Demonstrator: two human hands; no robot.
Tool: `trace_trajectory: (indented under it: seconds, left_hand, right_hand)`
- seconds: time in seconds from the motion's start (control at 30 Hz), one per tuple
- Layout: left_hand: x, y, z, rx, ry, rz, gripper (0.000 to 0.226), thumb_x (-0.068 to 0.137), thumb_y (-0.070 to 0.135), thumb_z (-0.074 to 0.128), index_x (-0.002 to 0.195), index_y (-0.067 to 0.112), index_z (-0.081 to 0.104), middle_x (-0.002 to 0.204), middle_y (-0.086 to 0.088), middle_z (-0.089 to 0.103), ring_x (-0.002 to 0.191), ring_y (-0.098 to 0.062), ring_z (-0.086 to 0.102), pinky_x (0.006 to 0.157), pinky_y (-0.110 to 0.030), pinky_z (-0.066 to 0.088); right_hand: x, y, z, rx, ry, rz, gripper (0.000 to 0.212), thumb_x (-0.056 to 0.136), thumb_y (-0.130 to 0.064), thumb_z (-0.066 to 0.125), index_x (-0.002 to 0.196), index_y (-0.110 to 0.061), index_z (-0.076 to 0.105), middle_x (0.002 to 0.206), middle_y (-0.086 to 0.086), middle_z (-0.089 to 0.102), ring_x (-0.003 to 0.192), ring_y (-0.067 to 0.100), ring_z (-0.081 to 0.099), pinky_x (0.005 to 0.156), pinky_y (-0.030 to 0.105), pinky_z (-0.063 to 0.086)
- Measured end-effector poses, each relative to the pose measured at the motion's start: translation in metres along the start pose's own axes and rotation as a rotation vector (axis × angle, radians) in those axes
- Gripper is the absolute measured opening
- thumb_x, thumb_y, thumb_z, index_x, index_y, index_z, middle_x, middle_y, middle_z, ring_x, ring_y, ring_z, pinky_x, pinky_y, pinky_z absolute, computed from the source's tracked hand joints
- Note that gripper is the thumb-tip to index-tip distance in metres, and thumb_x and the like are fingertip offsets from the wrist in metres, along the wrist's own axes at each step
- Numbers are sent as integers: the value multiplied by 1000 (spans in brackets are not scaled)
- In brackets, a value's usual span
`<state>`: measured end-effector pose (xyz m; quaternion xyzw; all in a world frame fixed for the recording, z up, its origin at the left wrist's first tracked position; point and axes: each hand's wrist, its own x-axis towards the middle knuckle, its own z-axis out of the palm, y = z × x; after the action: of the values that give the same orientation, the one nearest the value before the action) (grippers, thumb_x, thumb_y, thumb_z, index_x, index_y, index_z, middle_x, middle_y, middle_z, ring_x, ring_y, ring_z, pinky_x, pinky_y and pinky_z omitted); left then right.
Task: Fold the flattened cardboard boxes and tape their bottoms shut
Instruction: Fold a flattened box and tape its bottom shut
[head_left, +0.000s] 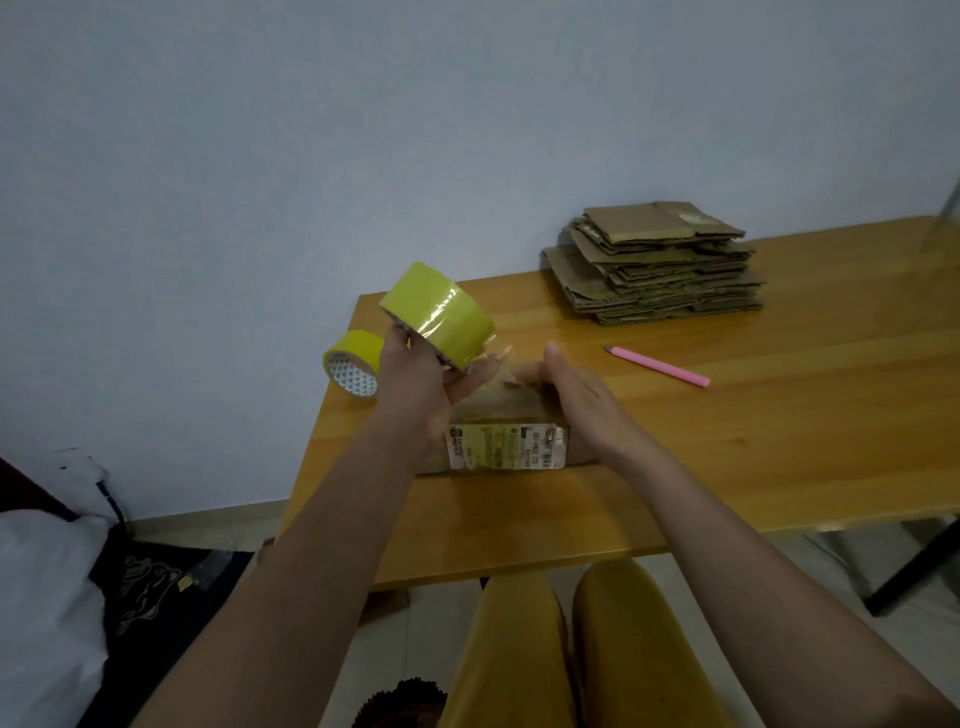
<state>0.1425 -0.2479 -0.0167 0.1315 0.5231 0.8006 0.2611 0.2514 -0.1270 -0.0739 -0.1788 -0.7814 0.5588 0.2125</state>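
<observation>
A folded-up cardboard box (506, 447) with a printed label on its near side stands on the wooden table (727, 441). My left hand (415, 376) holds a yellow tape roll (436, 314) raised above the box's far left corner, and a clear strip of tape runs from the roll down to the box top. My right hand (576, 395) rests flat on the box's right side, pressing the top, fingers together. The box's top is mostly hidden by both hands.
A second yellow tape roll (353, 364) lies at the table's left edge. A pink utility knife (660, 366) lies to the right of the box. A stack of flattened cardboard boxes (660, 265) sits at the back. My knees are under the near edge.
</observation>
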Motion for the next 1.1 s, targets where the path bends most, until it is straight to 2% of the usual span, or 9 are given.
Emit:
trace_trajectory:
  seconds: [0.1,0.17,0.3,0.43,0.57,0.7,0.83,0.97,1.1]
  left_hand:
    - [12,-11,2,-32,36,-42,27,103,12,44,130,9,47,103,-21,62,81,-34,68,56,-33,58]
    - [18,-19,2,-23,67,-36,28,103,13,45,130,8,47,107,-21,62,77,-30,69,59,-35,58]
    - [24,-35,0,106,95,-6,29,104,25,43,128,8,48,118,-23,62,84,-32,69,58,-33,59]
    - [31,-46,-2,364,142,99,26,104,24,41,124,9,46,121,-16,58,98,-33,66,62,-31,61]
    - [32,-53,-3,461,169,186,28,105,23,36,131,14,40,126,-11,49,111,-32,58,68,-31,59]
    - [29,-53,-1,452,183,207,22,106,20,33,127,17,37,125,-8,46,111,-31,56,70,-33,60]
    - [29,-55,1,448,188,236,15,106,19,32,120,19,37,119,-6,46,109,-32,58,72,-35,60]
    - [30,-55,-1,405,182,228,30,107,18,27,136,13,29,127,-16,45,87,-34,69,65,-31,61]
    - [33,-56,-5,348,168,195,44,107,18,28,148,11,14,130,-17,45,77,-29,72,67,-31,61]
  right_hand:
    - [6,1,-3,11,11,-15,42,102,-44,41,94,-16,72,94,-1,69,89,14,62,80,33,46]
    - [10,5,-6,25,51,-24,40,97,-39,54,93,-2,67,92,7,70,84,17,64,78,39,51]
    - [15,12,-11,33,107,-28,43,94,-28,61,86,14,57,100,-14,70,90,-4,64,89,38,54]
    - [22,18,-18,195,164,26,34,96,-26,60,80,4,67,83,-8,74,92,4,67,98,39,50]
    - [25,24,-18,224,220,52,35,94,-18,61,61,-22,71,83,-6,72,94,15,67,95,45,52]
    - [26,23,-13,307,285,100,22,91,-9,61,72,-5,71,97,1,67,91,15,64,88,37,55]
    - [27,27,-8,432,374,113,19,87,-3,63,80,15,62,92,8,64,85,20,60,85,38,53]
    - [25,23,-12,596,387,154,25,95,-4,55,70,-1,58,80,2,63,70,7,64,86,36,56]
    - [26,25,-14,424,350,116,22,94,-10,59,74,-3,61,79,6,63,77,14,64,85,36,58]
